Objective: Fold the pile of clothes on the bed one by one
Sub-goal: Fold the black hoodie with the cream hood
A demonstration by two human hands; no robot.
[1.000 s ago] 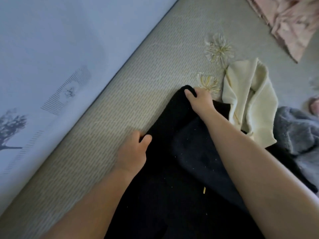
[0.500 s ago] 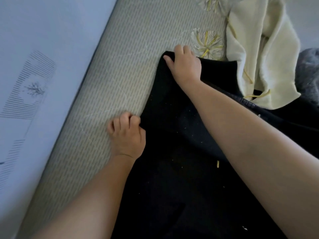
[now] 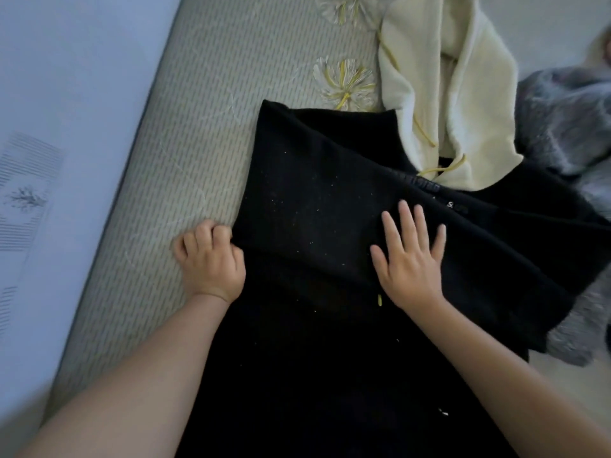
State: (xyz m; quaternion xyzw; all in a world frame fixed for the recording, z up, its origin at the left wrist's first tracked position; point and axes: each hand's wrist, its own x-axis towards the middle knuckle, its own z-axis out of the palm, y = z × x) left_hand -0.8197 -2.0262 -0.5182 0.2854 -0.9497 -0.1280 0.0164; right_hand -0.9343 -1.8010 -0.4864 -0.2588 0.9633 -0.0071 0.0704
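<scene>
Scene: bedside, seen from above — black garment (image 3: 317, 200) spread across the patterned mattress (image 3: 198, 133), upper part doubled over the lower
Left hand (image 3: 211, 259): fingers curled tight around the garment's left edge at the crease; judged to be anchoring the fold line so the cloth cannot slide toward the mattress edge
Right hand (image 3: 410, 256): flat on the folded layer, fingers straight and spread, grasping nothing; likely pressing and smoothing the flap
Garment's position: near the left side of the bed, top edge just short of an embroidered flower (image 3: 344, 82); small label lettering visible by the right fingertips; pale lint flecks scattered over the fabric
Still waiting: cream garment (image 3: 443, 94) crumpled at the top, its lower end lying over the black cloth; grey fuzzy garment (image 3: 562, 127) bunched at the right, touching the black one — both unfolded
Containers: none visible — no basket, drawer or box; loose clothes resting directly on the mattress
Progress: early, judged from one fold made and at least two pieces untouched
Beyond the bed: pale wall or panel (image 3: 66, 94) with faint printed motifs at left
</scene>
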